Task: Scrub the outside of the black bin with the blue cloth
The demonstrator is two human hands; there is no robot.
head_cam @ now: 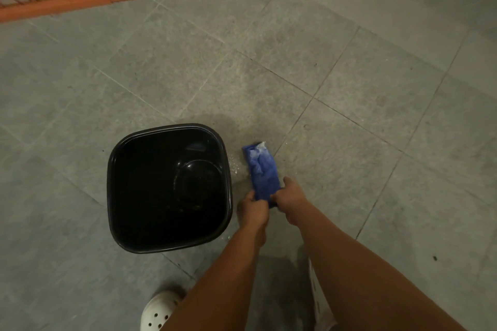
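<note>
Two hands are being kept on the cloth (262, 173), which is being held out just right of the bin (169, 188) and apart from it; white suds are showing at its far end. The bin is standing upright on the tiled floor (349, 88), mouth open to the camera. Scrubbing is judged not yet begun: the cloth is seemingly being readied. Next, it needs to be pressed against the bin's outer wall, probably the near right side. The left hand (252, 208) and right hand (291, 197) are being closed side by side on the cloth's near end, arms reaching forward and down.
</note>
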